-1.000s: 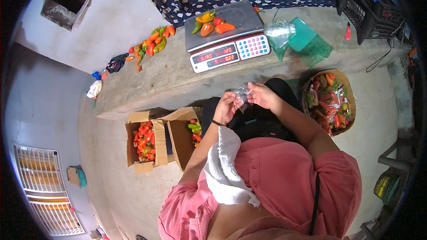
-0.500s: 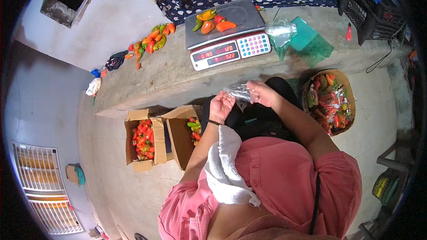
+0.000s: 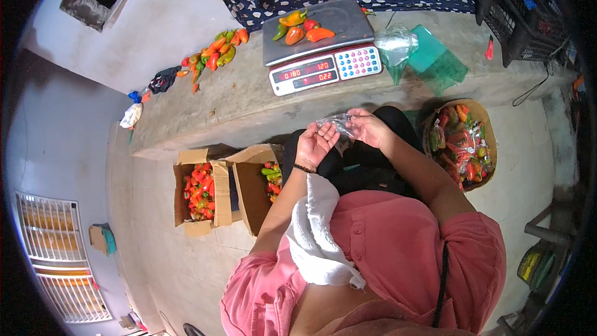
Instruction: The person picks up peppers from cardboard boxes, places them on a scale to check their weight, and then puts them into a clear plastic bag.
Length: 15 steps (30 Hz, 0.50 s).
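My right hand (image 3: pixel 368 129) pinches a clear plastic bag (image 3: pixel 337 122) above my lap. At the bag's other end is my left hand (image 3: pixel 316 145), palm turned up and fingers curled against the plastic. Beyond them, on a concrete ledge (image 3: pixel 249 115), stands a digital scale (image 3: pixel 326 74) with its display lit. Several peppers (image 3: pixel 320 34), orange, red, green and yellowish, lie on its dark platform. Right of the scale rest a stack of clear bags (image 3: pixel 396 43) and green plastic sheets or bags (image 3: pixel 435 56).
Loose peppers (image 3: pixel 217 53) lie along the ledge at left, near a dark cloth (image 3: pixel 165 81). Open cardboard boxes of peppers (image 3: pixel 223 193) (image 3: pixel 254 202) stand left of my legs. A carton (image 3: pixel 490 137) at right holds bagged peppers. Black crates (image 3: pixel 513 22) are at far right.
My left hand has opened its palm upward a little and shifted right. The bag looks more spread between my hands. The peppers on the scale have not moved.
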### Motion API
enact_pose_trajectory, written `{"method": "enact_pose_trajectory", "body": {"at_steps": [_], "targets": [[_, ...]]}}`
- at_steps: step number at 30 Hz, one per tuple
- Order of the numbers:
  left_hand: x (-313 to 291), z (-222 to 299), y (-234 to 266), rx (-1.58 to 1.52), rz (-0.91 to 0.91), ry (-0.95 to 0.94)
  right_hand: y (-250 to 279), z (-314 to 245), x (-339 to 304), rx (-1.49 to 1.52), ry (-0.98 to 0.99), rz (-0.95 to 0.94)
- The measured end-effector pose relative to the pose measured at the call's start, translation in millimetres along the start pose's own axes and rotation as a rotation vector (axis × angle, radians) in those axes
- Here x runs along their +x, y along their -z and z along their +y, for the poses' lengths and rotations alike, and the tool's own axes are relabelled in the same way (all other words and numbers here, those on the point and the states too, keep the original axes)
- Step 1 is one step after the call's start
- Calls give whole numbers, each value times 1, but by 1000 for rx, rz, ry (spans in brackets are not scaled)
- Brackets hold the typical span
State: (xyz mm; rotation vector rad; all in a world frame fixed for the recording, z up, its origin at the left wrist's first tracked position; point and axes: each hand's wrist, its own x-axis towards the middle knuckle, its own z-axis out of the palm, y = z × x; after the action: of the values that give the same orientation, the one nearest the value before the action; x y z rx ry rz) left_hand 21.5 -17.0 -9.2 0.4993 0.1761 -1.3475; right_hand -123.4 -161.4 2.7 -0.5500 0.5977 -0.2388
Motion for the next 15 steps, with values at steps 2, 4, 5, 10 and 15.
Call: {"method": "enact_pose_trajectory", "body": {"at_steps": [2, 4, 5, 10, 15], "targets": [[-2, -1, -4, 94, -12, 21, 4, -4, -3, -80, 14, -90], [-6, -4, -12, 188, -25, 40, 4, -6, -5, -160, 28, -181], [-8, -7, -22, 295, -19, 32, 1, -6, -7, -279, -13, -157], [-4, -15, -31, 708, 1, 1, 0, 8, -4, -357, 4, -179], [7, -12, -20, 285, -109, -115, 11, -3, -1, 110, 14, -156]]}}
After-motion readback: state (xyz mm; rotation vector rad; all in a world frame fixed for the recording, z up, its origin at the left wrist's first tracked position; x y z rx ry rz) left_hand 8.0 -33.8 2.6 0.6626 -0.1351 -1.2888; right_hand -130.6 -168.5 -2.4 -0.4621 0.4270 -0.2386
